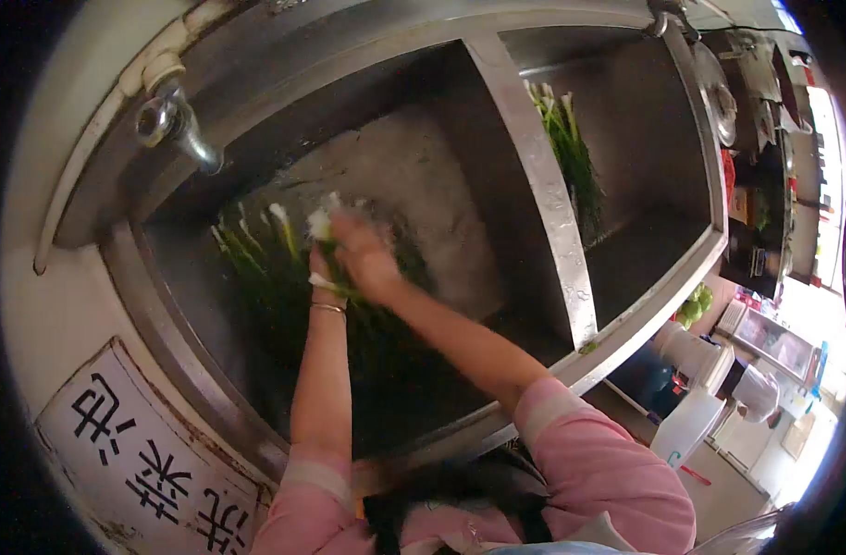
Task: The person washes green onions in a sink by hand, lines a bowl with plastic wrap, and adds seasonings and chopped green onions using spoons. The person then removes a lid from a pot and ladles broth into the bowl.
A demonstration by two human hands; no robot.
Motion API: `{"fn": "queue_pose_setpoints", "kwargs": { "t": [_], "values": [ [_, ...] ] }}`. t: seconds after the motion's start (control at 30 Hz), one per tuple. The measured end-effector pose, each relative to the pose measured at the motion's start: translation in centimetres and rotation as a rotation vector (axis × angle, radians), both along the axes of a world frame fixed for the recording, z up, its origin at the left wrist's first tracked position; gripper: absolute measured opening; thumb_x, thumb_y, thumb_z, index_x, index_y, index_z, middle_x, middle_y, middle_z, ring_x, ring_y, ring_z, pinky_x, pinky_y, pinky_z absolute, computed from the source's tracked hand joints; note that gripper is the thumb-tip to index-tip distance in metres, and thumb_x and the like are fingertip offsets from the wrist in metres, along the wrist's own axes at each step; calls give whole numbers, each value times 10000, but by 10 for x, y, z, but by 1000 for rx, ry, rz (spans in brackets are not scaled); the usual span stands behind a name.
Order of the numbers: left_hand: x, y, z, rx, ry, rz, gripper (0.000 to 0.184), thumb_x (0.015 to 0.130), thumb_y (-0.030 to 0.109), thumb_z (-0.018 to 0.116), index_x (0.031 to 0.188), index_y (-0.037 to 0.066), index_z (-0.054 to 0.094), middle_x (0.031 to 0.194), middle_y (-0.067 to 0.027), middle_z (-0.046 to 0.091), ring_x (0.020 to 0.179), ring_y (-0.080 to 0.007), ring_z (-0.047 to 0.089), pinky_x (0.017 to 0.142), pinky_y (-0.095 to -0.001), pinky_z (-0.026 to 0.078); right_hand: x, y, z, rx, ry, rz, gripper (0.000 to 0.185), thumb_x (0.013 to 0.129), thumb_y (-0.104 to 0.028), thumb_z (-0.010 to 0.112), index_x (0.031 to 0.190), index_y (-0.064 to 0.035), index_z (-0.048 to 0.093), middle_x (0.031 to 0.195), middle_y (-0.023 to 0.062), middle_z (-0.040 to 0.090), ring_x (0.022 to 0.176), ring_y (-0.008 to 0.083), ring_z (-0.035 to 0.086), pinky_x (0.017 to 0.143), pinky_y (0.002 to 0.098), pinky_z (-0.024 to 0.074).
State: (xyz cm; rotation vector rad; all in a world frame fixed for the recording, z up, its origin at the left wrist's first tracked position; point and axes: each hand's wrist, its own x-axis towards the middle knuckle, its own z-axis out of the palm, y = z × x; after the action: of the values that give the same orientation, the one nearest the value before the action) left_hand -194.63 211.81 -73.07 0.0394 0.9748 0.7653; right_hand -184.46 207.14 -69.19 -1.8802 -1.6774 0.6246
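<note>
My left hand (321,266) is in the left sink basin, closed around a bunch of green onions (318,225) with the white root ends up. One white stalk lies across it near the bracelet on my wrist. Against the white ends is my right hand (367,257), its fingers smeared by motion. More green onions (247,242) lie in the water to the left of my hands, their dark green leaves running toward the near side of the basin.
A metal divider (545,176) separates the right basin, where another bunch of green onions (571,148) lies along it. A tap (182,129) juts over the left basin. A lettered sign (150,453) is at lower left. Beyond the sink's right side stand white containers (689,356) and green vegetables (695,305).
</note>
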Motion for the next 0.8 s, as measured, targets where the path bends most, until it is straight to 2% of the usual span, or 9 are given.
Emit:
{"fn": "queue_pose_setpoints", "kwargs": {
  "t": [0.07, 0.23, 0.3, 0.33, 0.43, 0.53, 0.63, 0.7, 0.8],
  "values": [
    [5, 6, 17, -14, 127, -125, 361, 859, 396, 509, 1043, 102, 609, 1010, -48, 636, 987, -180, 565, 893, -354, 422, 23, 8, -69, -176, 55, -192, 482, 869, -165, 505, 1327, -72, 386, 1356, 149, 411, 1253, 288, 380, 1023, 434, 310],
    [-13, 3, 39, -131, 89, 2, 456, 811, 516, 539, 1023, 117, 603, 974, -22, 617, 923, -194, 549, 845, -358, 407, 98, 3, 14, -353, 694, -283, 468, 876, -189, 510, 1306, -39, 400, 1287, 147, 485, 1167, 295, 471, 994, 398, 355],
    [-1, 1, 32, -161, 29, 66, 650, 824, 443, 591, 1326, 79, 399, 1226, -66, 507, 1092, -205, 472, 954, -342, 347, 104, 7, -8, -322, 1207, -656, 534, 851, -314, 568, 1277, -23, 430, 1236, 180, 518, 1101, 296, 518, 960, 378, 387],
    [10, -1, 40, -159, 30, 73, 650, 824, 443, 591, 1326, 79, 399, 1226, -66, 507, 1092, -205, 472, 954, -342, 347, 99, 5, -25, -324, 1208, -647, 534, 851, -314, 568, 1277, -23, 430, 1236, 180, 518, 1101, 296, 518, 960, 378, 387],
    [20, -13, 37, 2, 495, -488, 704, 794, 431, 647, 1328, 51, 389, 1254, -88, 489, 1117, -195, 459, 936, -350, 362, 92, -3, -39, -468, 349, -240, 532, 855, -265, 602, 1310, -77, 401, 1223, 162, 517, 1057, 317, 537, 913, 397, 422],
    [17, -3, 22, -1, 812, -686, 643, 804, 377, 657, 1281, 14, 425, 1237, -104, 508, 1103, -197, 482, 918, -339, 382, 103, 3, -31, -545, 636, -211, 612, 838, -250, 630, 1342, -57, 341, 1295, 176, 457, 1153, 335, 464, 973, 419, 370],
    [25, 3, 29, -36, 862, -575, 612, 819, 378, 637, 1253, -10, 446, 1216, -125, 532, 1085, -220, 515, 925, -345, 386, 76, 5, -35, -362, 859, -745, 642, 814, -224, 662, 1335, -29, 342, 1314, 179, 431, 1183, 328, 433, 997, 424, 344],
    [13, -3, -7, 66, 769, -493, 591, 825, 386, 629, 1236, -6, 466, 1176, -119, 556, 1050, -218, 534, 919, -340, 390, 66, -1, -30, -117, 435, -170, 691, 786, -203, 688, 1353, -47, 326, 1307, 190, 435, 1200, 321, 417, 1013, 408, 329],
    [3, 8, 14, -84, 201, -192, 548, 826, 382, 630, 1206, 13, 490, 1168, -111, 557, 1035, -205, 539, 908, -343, 401, 69, -3, 11, -195, 564, -249, 708, 764, -209, 693, 1371, -142, 335, 1342, 180, 397, 1258, 335, 348, 1041, 456, 284]
  ]
}}
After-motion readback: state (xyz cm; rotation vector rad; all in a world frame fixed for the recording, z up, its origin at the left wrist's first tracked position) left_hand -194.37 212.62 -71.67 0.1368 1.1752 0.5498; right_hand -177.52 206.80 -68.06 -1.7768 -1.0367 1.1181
